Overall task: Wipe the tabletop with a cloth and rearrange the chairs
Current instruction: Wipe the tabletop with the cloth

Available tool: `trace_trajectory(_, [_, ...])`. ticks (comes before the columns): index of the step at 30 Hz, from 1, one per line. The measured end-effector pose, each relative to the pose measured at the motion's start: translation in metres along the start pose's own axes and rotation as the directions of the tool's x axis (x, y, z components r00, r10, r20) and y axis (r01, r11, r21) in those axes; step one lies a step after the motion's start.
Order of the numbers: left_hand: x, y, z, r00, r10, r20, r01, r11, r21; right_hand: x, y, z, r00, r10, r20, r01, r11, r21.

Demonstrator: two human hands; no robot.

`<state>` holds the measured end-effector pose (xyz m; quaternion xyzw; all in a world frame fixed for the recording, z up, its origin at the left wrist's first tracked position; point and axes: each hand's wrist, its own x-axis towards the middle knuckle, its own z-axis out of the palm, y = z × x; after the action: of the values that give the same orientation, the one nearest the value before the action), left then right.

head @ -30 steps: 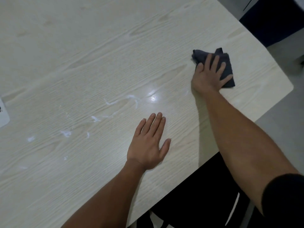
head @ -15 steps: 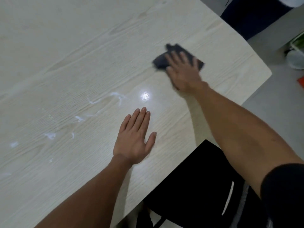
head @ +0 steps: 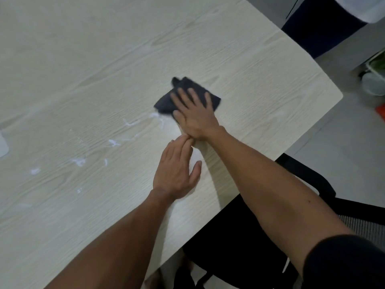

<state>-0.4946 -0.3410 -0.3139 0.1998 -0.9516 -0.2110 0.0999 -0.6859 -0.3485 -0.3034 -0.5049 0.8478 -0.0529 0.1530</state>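
Cloth (head: 166, 102) soft, limp, bunches easily; my right hand (head: 194, 115) pins it flat-palmed mid-bench (head: 270, 65), beside white smears (head: 133, 123). Left hand (head: 175, 172) open, flat, empty. Best pressed, not pinched.

Dark cloth on a smeared pale tabletop, chair tucked at its near edge.
The cloth (head: 185, 94), dark and crumpled, lies flat on the wood-grain tabletop (head: 104, 59), just right of a trail of white smears (head: 116, 142). A black chair (head: 312, 205) with a mesh back stands against the tabletop's near-right edge, seat partly under it.
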Motion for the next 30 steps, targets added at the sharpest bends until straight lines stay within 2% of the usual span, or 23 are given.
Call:
trace_trajectory(1, [-0.006,-0.001,-0.004,0.999,-0.003,-0.044,0.003,1.000,-0.008,-0.007,0.004,0.001,0.992,-0.127,0.028,0.128,0.992,-0.025])
trace_trajectory(2, [-0.013,-0.004,-0.008,0.998,-0.008,-0.065,0.008,1.000,0.003,-0.013,0.012,0.001,0.981,-0.192,0.035,0.193,0.980,-0.043])
trace_trajectory(3, [-0.020,-0.008,-0.012,0.998,-0.012,-0.065,0.013,1.000,0.021,-0.019,0.025,0.001,0.983,-0.183,0.025,0.184,0.982,-0.048])
trace_trajectory(4, [-0.029,-0.015,-0.019,0.999,-0.020,-0.049,0.023,0.999,0.046,-0.026,0.036,0.001,0.994,-0.108,-0.006,0.108,0.993,-0.037])
trace_trajectory(6, [-0.053,-0.031,-0.033,0.998,-0.055,0.008,0.054,0.993,0.106,-0.047,0.053,0.003,0.974,0.208,-0.086,-0.205,0.978,0.043])
trace_trajectory(7, [-0.064,-0.040,-0.039,0.996,-0.084,0.031,0.079,0.987,0.139,-0.056,0.054,0.005,0.913,0.391,-0.117,-0.380,0.919,0.104])
trace_trajectory(9, [-0.087,-0.061,-0.050,0.987,-0.143,0.071,0.126,0.971,0.202,-0.069,0.041,0.011,0.718,0.685,-0.124,-0.654,0.725,0.217])
trace_trajectory(11, [-0.107,-0.076,-0.057,0.980,-0.167,0.105,0.139,0.963,0.230,-0.068,0.007,0.014,0.555,0.826,-0.101,-0.781,0.559,0.278])
trace_trajectory(12, [-0.115,-0.082,-0.058,0.979,-0.163,0.125,0.131,0.964,0.233,-0.063,-0.013,0.016,0.516,0.852,-0.082,-0.803,0.515,0.298])
trace_trajectory(13, [-0.122,-0.085,-0.058,0.976,-0.157,0.151,0.121,0.966,0.229,-0.055,-0.033,0.018,0.512,0.856,-0.070,-0.806,0.507,0.307])
trace_trajectory(15, [-0.128,-0.086,-0.056,0.974,-0.147,0.175,0.107,0.970,0.219,-0.035,-0.068,0.024,0.582,0.809,-0.082,-0.765,0.579,0.284])
trace_trajectory(19, [-0.127,-0.087,-0.054,0.976,-0.149,0.162,0.110,0.968,0.226,0.008,-0.121,0.038,0.788,0.605,-0.118,-0.581,0.793,0.184])
trace_trajectory(21, [-0.127,-0.088,-0.055,0.977,-0.148,0.154,0.111,0.968,0.226,0.019,-0.144,0.042,0.908,0.405,-0.109,-0.393,0.912,0.117])
trace_trajectory(23, [-0.127,-0.088,-0.055,0.975,-0.153,0.160,0.114,0.966,0.231,0.020,-0.157,0.043,0.989,0.135,-0.060,-0.132,0.990,0.045])
trace_trajectory(25, [-0.128,-0.087,-0.055,0.973,-0.156,0.168,0.115,0.966,0.233,0.017,-0.149,0.041,0.989,-0.147,0.028,0.148,0.989,-0.025])
trace_trajectory(27, [-0.127,-0.088,-0.056,0.974,-0.154,0.168,0.114,0.967,0.227,0.014,-0.125,0.033,0.928,-0.357,0.111,0.363,0.930,-0.046])
trace_trajectory(28, [-0.127,-0.088,-0.056,0.974,-0.151,0.168,0.111,0.969,0.222,0.012,-0.110,0.028,0.912,-0.389,0.128,0.398,0.916,-0.052])
trace_trajectory(29, [-0.127,-0.088,-0.056,0.975,-0.147,0.168,0.109,0.969,0.220,0.012,-0.094,0.022,0.925,-0.361,0.123,0.369,0.928,-0.055])
trace_trajectory(30, [-0.128,-0.089,-0.055,0.975,-0.145,0.168,0.107,0.970,0.218,0.012,-0.077,0.017,0.957,-0.273,0.095,0.279,0.959,-0.052])
